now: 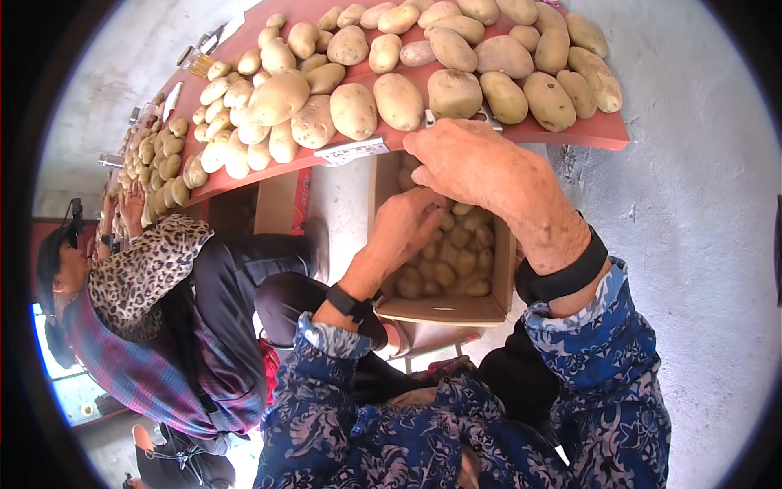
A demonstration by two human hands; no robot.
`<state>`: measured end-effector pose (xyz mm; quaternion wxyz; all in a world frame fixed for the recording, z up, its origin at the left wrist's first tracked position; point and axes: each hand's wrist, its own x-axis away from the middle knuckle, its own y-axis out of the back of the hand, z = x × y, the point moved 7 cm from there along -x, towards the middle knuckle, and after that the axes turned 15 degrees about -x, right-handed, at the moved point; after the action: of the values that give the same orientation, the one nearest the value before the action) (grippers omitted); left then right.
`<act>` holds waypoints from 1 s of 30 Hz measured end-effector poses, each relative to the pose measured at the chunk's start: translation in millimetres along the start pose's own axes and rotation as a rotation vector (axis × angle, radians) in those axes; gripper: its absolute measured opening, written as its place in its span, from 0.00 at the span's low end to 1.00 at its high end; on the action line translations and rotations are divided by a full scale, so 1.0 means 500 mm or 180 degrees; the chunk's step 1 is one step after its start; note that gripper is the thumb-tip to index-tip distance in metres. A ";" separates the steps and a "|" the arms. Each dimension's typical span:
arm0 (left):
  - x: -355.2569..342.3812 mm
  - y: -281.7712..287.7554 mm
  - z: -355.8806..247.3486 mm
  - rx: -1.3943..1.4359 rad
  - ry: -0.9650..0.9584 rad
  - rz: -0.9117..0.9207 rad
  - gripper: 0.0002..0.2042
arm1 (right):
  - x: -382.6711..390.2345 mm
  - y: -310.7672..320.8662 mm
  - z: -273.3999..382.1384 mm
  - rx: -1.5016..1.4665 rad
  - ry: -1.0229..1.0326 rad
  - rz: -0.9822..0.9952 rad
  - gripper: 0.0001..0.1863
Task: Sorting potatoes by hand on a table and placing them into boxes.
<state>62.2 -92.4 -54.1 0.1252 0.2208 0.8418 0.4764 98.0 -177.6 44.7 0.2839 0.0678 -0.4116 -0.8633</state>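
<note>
My right hand (489, 175) is closed at the table's near edge, its thumb tucked toward the left hand. Whatever its fingers hold is hidden. Just beyond its knuckles, a shiny metal piece (492, 119) lies on the red table (604, 130), partly covered. My left hand (401, 228) is close below, fingers curled together with the tips near the right thumb; I cannot make out anything in them. Both hands are over a cardboard box (444, 310) with many small peeled-looking or pale potatoes (456, 259) in it. Larger potatoes (399, 102) crowd the tabletop right before me.
A white printed card (352, 151) hangs on the table's edge. To the left sits a co-worker in a plaid garment (138, 367), a hand (132, 204) at the same table. A glass jar (195, 61) stands at the far side. A grey wall (692, 244) rises at my right.
</note>
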 end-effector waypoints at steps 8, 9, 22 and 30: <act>-0.058 -0.126 0.043 0.0696 -0.0056 -0.0397 0.08 | 0.004 0.011 0.002 0.0263 -0.0257 0.0062 0.09; -0.062 -0.157 0.050 0.0916 0.0040 -0.0172 0.08 | 0.007 0.012 0.000 0.0252 -0.0270 0.0088 0.09; 0.025 -0.355 0.141 0.0087 0.0980 0.1339 0.14 | 0.044 0.005 -0.038 0.0376 -0.0428 0.0168 0.10; 0.063 -0.413 0.231 -0.0839 0.1191 0.2090 0.21 | 0.069 0.023 -0.040 0.0272 0.0098 -0.0436 0.08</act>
<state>31.1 -83.2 -290.7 -0.1620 0.3695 0.6664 0.6270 81.3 -215.5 44.3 0.2273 0.1211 -0.4380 -0.8613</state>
